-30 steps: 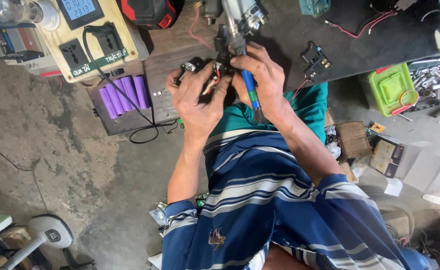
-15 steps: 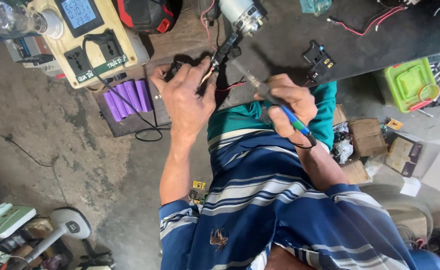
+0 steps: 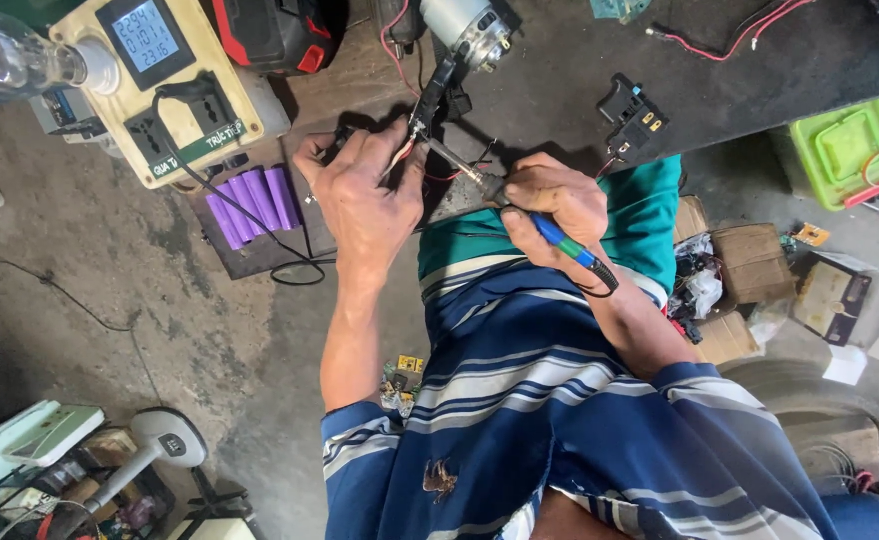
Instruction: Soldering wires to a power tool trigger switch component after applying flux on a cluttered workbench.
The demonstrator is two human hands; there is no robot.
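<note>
Soldering iron, blue handle, metal tip aimed up-left at the red and white wires hanging from the small grey motor; tip sits right at the wire ends, contact too small to tell. Motor lies at the top edge of the dark workbench, and everything below is placed from that motor.

Right hand, below-right of the motor, fingers curled tight round the iron's handle like a pen, blue end and cord sticking out past the wrist. Left hand, below-left of the motor, thumb and fingertips pressed together pinching the wires and a black part just under the motor's lead; other fingers bent over the bench.

Right of the motor, near it: black switch block. Far right of the motor: green plastic tray. Left of the motor: red and black battery pack, then a cream socket box with a small screen and a black plug in it, clear bulb at its far left end. Below-left of the motor, past the left hand: row of purple cylindrical cells on a dark board. Person wears a blue striped shirt over teal
</note>
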